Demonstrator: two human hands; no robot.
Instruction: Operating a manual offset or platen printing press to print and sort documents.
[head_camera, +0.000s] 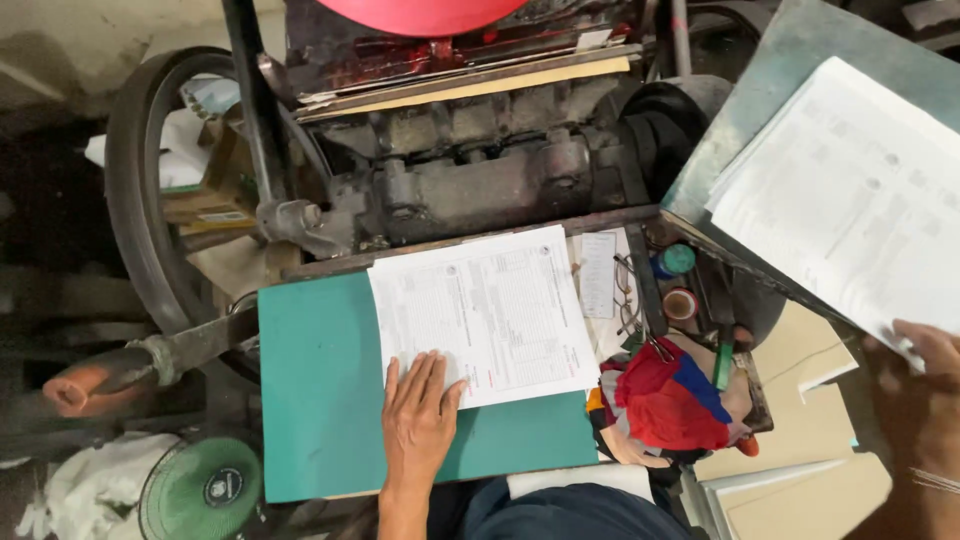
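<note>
My left hand (418, 415) lies flat, fingers spread, on the lower left corner of a stack of printed white sheets (488, 310) resting on a green board (320, 390). My right hand (925, 385) is at the right edge of the view, gripping the near edge of a second stack of printed white sheets (850, 190) that lies on a grey-green tilted surface (790, 60). A thin bangle shows on that wrist.
Behind the green board stands an old dark metal press (480, 165) with a large flywheel (135, 190) and a lever with an orange grip (85, 385). A red and blue cloth (668, 400), tape rolls (680, 303), spectacles and a green fan (200, 490) lie nearby.
</note>
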